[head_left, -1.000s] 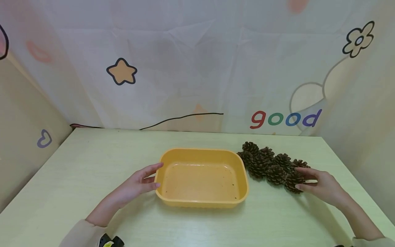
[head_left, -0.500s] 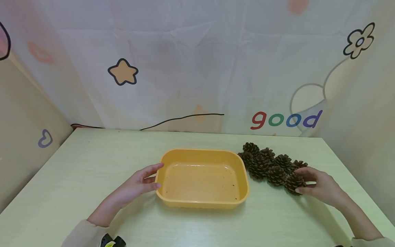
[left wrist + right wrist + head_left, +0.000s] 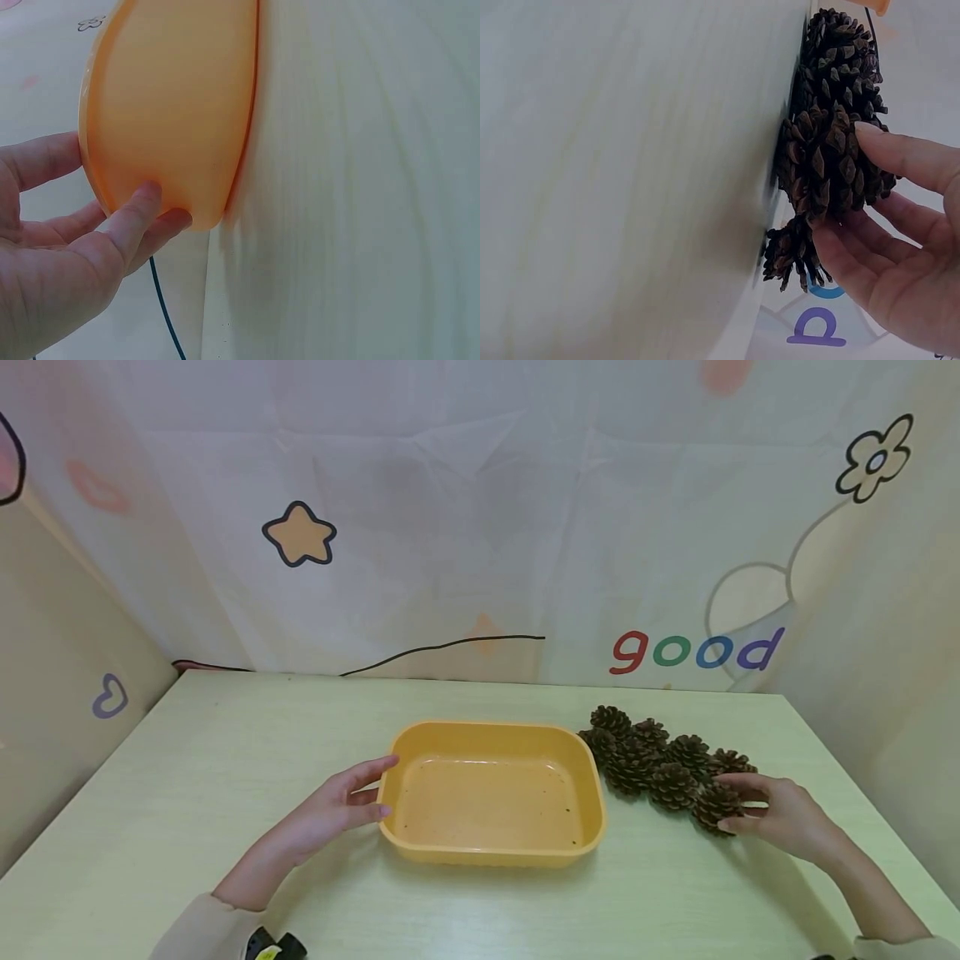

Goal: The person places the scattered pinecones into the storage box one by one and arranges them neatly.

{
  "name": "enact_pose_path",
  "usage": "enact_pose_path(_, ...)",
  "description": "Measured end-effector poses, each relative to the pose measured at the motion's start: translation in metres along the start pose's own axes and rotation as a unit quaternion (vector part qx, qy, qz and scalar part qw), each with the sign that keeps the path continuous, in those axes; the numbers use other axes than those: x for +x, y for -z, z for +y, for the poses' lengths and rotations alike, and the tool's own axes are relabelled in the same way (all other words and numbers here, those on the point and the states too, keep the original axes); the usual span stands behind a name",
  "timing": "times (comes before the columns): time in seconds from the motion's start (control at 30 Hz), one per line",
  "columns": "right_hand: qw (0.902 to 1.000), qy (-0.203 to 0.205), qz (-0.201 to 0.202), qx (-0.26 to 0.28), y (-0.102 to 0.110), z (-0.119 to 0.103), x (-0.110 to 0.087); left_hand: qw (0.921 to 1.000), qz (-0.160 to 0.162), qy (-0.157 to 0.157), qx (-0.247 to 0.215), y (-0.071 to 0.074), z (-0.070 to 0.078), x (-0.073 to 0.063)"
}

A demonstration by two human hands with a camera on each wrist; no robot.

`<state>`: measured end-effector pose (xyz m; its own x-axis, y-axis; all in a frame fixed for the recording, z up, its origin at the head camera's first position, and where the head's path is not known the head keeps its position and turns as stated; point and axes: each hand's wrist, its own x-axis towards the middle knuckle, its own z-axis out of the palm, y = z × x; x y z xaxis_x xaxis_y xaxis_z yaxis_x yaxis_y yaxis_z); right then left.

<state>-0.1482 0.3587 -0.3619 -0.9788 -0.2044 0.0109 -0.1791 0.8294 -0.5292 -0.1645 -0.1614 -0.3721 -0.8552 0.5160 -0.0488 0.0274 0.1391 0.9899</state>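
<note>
A yellow plastic basin (image 3: 487, 802) stands on the table, only small dark specks on its floor. My left hand (image 3: 345, 797) rests its fingertips and thumb against the basin's left side; in the left wrist view the thumb (image 3: 142, 206) lies on the outer wall. To the right of the basin, several brown pine cones (image 3: 637, 760) lie in a cluster. At its near right end my right hand (image 3: 783, 814) holds one pine cone (image 3: 817, 161) between thumb and fingers. That pine cone stays beside the others, low at the table; the hand partly hides it.
The pale table (image 3: 225, 752) extends around the basin. A printed cloth (image 3: 465, 527) with a star, a flower and the word "good" hangs behind it. In the left wrist view a dark thin line (image 3: 165, 307) runs below the hand.
My right hand's fingers have settled around the near pine cone, which shifted very slightly; the cone behind it shows more. My left hand and the basin have kept their places.
</note>
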Motion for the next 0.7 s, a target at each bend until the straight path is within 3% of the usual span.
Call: enact_pose_path(0.7, 0.9998, 0.012, 0.015, -0.009, 0.009, -0.006, -0.010, 1.0000, 0.001, 0.004, -0.004, 0.001, 0.000, 0.000)
